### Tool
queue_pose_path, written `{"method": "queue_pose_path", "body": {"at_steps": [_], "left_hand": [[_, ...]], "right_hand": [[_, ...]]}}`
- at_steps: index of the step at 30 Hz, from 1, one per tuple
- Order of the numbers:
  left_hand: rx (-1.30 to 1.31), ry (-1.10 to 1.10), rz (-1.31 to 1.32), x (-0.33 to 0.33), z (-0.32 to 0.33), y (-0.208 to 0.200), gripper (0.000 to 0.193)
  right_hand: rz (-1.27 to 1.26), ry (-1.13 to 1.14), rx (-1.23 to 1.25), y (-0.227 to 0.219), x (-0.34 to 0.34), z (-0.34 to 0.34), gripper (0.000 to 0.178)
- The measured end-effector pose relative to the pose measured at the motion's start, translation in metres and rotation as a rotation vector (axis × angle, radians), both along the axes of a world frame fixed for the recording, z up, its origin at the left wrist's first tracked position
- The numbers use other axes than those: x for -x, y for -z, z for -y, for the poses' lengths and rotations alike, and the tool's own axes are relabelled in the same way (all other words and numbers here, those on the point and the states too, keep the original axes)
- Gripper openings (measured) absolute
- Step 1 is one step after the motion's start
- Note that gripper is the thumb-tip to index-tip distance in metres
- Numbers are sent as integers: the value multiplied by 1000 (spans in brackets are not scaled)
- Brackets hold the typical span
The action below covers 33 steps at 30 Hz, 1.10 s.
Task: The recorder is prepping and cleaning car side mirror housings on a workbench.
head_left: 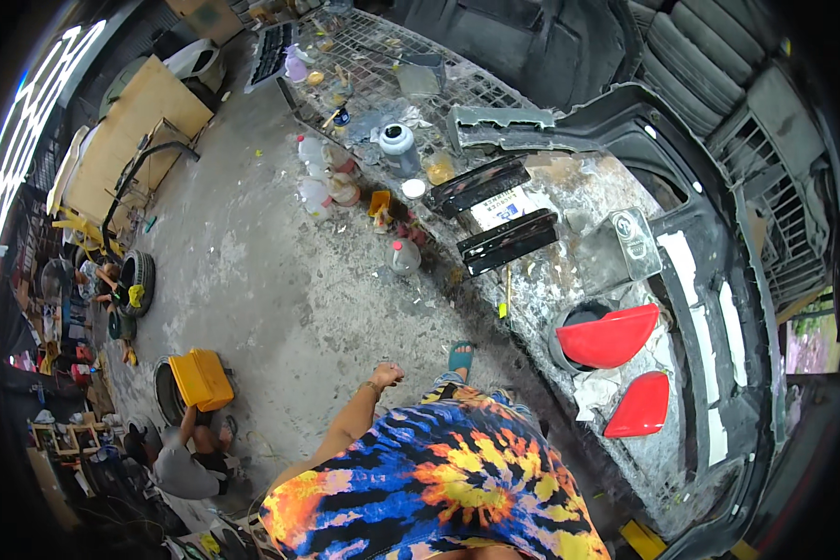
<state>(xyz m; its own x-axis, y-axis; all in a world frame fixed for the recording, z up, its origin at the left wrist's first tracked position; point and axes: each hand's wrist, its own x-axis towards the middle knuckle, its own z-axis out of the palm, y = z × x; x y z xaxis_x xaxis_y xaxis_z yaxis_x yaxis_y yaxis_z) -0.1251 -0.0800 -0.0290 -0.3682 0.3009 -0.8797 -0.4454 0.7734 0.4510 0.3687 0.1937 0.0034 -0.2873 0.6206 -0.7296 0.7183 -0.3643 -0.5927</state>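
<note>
My left hand (389,374) hangs over the concrete floor in front of my body, fingers curled in and nothing visible in them. It touches none of the things around it. My right hand is out of view. To the right stands a paint-spattered worktable (569,317). On it, one red glossy panel (616,338) rests on a round container, and a second red panel (639,406) lies nearer to me. Two black glossy strips, one farther (481,185) and one nearer (507,242), lie beside a metal can (628,247).
A large black car bumper (751,280) runs along the table's right side. Plastic jugs (315,194) and a red-capped bottle (402,257) stand on the floor by the table. At the lower left, a person (189,462) crouches by a yellow box (202,380); tyres (138,282) lie beyond.
</note>
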Motion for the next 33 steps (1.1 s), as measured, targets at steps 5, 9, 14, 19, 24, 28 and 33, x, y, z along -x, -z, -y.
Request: {"method": "queue_pose_path", "body": {"at_steps": [5, 9, 14, 19, 24, 28, 33], "left_hand": [[-75, -5, -30, -9, -2, -10, 17], [-43, -54, 44, -29, 3, -13, 18], [-2, 107, 31, -71, -9, 12, 18], [17, 324, -13, -94, -49, 27, 18], [-20, 352, -48, -89, -92, 14, 19], [-90, 396, -99, -92, -122, 1, 19], [-13, 273, -135, -108, -123, -18, 19]], "right_hand": [[-10, -64, -67, -7, 9, 1, 23], [-86, -150, -207, -6, -2, 4, 24], [-132, -186, -66, 15, -44, -13, 21], [-197, 21, -104, -21, -82, -23, 39], [-517, 365, 26, -109, -115, -52, 39], [-391, 638, -292, -104, -127, -123, 35], [-165, 760, -569, -43, -100, -233, 53]]}}
